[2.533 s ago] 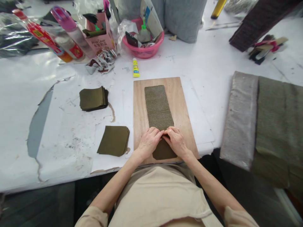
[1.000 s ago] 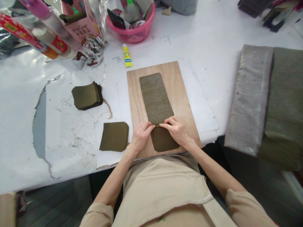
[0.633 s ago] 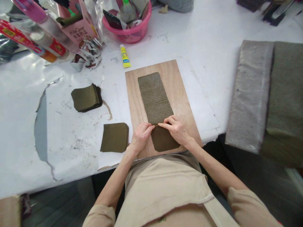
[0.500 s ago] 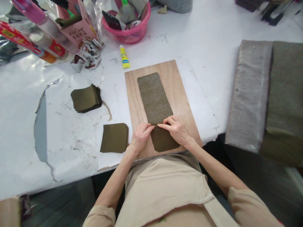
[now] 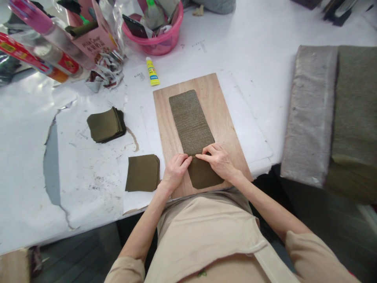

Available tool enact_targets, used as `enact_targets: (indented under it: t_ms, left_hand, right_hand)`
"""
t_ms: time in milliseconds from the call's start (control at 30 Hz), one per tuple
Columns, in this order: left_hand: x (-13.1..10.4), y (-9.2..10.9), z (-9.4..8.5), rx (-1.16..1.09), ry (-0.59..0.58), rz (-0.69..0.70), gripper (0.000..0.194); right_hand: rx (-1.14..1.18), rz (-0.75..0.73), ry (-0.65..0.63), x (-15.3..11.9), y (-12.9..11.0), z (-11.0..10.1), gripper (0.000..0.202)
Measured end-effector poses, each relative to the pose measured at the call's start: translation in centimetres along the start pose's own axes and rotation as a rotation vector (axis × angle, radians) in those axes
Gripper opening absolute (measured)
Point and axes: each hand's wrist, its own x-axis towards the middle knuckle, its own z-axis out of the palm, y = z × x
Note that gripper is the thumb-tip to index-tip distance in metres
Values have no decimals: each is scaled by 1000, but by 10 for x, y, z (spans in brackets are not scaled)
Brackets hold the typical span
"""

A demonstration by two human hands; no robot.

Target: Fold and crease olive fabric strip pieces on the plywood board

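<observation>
On a wooden board [image 5: 222,106] lies a long olive textured piece [image 5: 191,120], with a smooth olive piece [image 5: 204,174] meeting its lower end. My left hand [image 5: 177,167] has thumb and fingertips pinched together at the left part of that seam. From the right, my right hand [image 5: 218,159] pinches the same seam, its fingertips close to the left ones. The edge between the fingers is partly covered. Left of the board sits a stack of olive pieces [image 5: 141,173], and a second stack [image 5: 104,125] is farther up and left.
A yellow glue tube [image 5: 152,71] lies beyond the board, near a pink basket [image 5: 160,44] of items. Bottles and a pink box [image 5: 93,41] crowd the back left. Folded grey and olive fabric [image 5: 313,114] hangs over the right table edge.
The whole view has shifted slightly. Both hands keep the same pinch at the seam, and the pieces on the board look unchanged.
</observation>
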Motion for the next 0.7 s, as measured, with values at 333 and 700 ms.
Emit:
enact_targets:
  t_ms: [333, 700]
  left_hand:
    - [0, -1, 1, 26, 4, 36, 22]
    - [-13, -1, -16, 71, -43, -49, 23]
  right_hand:
    - [-85, -31, -8, 0, -1, 0, 24]
    - [-130, -67, 41, 1, 0, 6, 28]
